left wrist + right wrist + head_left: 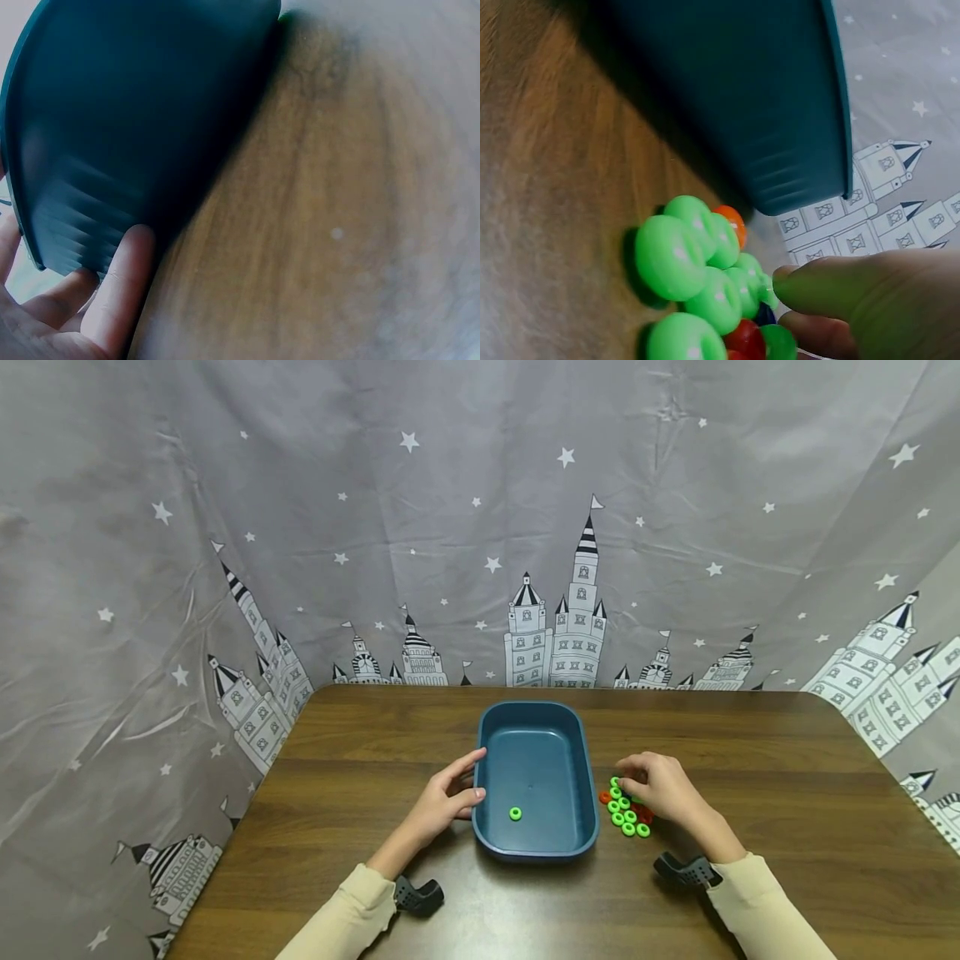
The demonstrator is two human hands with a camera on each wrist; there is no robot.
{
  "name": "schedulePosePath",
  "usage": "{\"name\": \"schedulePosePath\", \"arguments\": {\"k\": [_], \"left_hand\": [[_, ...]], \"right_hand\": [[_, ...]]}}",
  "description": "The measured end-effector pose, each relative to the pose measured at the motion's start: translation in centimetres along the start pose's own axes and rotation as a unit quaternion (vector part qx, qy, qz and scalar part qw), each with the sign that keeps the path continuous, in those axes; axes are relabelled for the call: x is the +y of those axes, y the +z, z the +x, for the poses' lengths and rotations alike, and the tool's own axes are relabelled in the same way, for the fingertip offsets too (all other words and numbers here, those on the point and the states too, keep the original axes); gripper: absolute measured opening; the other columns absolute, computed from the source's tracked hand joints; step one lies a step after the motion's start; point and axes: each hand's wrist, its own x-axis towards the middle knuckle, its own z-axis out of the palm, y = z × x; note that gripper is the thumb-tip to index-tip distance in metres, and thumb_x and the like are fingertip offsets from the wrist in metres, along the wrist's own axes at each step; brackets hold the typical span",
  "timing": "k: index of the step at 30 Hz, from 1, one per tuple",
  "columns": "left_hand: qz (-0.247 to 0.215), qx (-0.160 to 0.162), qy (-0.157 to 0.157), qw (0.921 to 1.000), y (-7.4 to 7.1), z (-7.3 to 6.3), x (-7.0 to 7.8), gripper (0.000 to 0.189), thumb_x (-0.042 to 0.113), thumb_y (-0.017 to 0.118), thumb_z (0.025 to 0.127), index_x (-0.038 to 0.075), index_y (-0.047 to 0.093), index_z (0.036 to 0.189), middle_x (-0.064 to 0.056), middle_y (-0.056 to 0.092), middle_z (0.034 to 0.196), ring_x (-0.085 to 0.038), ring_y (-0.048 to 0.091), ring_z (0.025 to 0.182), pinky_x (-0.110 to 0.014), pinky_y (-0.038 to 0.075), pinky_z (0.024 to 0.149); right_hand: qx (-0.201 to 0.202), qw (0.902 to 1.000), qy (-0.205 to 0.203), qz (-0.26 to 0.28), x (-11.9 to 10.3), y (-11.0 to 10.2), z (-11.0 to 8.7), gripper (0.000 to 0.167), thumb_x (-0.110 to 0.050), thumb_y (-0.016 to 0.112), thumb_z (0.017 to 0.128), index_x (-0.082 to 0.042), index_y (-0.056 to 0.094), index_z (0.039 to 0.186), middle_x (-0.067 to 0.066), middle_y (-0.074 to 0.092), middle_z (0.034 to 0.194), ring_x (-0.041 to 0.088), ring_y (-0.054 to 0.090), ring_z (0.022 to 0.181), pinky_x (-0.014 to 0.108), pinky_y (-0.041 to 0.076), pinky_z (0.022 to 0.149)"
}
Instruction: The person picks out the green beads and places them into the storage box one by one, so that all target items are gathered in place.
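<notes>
A dark blue plastic bin [531, 853] stands on the table with one green ring [515, 814] on its floor. My left hand [441, 795] is at the bin's left side, thumb and fingers spread and touching the rim and outer wall; in the left wrist view its fingers [124, 289] lie against that wall. My right hand [662, 787] hovers over a cluster of small rings right of the bin, thumb and fingers bent and apart. The right thumb [810, 285] is beside the far green ring [615, 782]; no ring is visibly gripped. Red rings [643, 814] lie partly under the hand.
Several green rings [628, 829] and an orange ring [604, 797] lie near the bin's right wall. A dark blue piece [765, 313] shows among them. The brown wooden table [360, 735] ends at a grey curtain [450, 543] printed with castles and stars.
</notes>
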Motion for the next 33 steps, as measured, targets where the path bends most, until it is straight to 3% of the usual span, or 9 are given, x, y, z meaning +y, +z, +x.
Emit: {"name": "schedulePosePath", "arguments": {"k": [10,33], "left_hand": [[-0.003,0.003,-0.001,1.0000,0.1,0.0,0.1,0.067,0.008,0.061,0.098,0.006,0.033,0.159,-0.034,0.036,0.157,-0.053,0.047,0.138,-0.039,0.064,0.082],[0.003,0.004,-0.007,1.0000,0.0,0.1,0.0,0.067,0.010,0.061,0.098,0.008,0.034,0.159,-0.033,0.037,0.157,-0.053,0.046,0.139,-0.039,0.064,0.083]], "right_hand": [[0.001,0.9999,-0.011,-0.003,0.1,0.6,-0.1,0.015,-0.005,0.074,0.085,-0.004,0.079,0.098,0.004,0.074,0.086,0.013,0.063,0.075,0.029,0.052,0.066],[0.011,0.9997,0.019,-0.014,0.2,1.5,-0.2,0.018,-0.006,0.077,0.081,-0.004,0.079,0.099,0.004,0.069,0.083,0.011,0.057,0.072,0.028,0.047,0.064]]}}
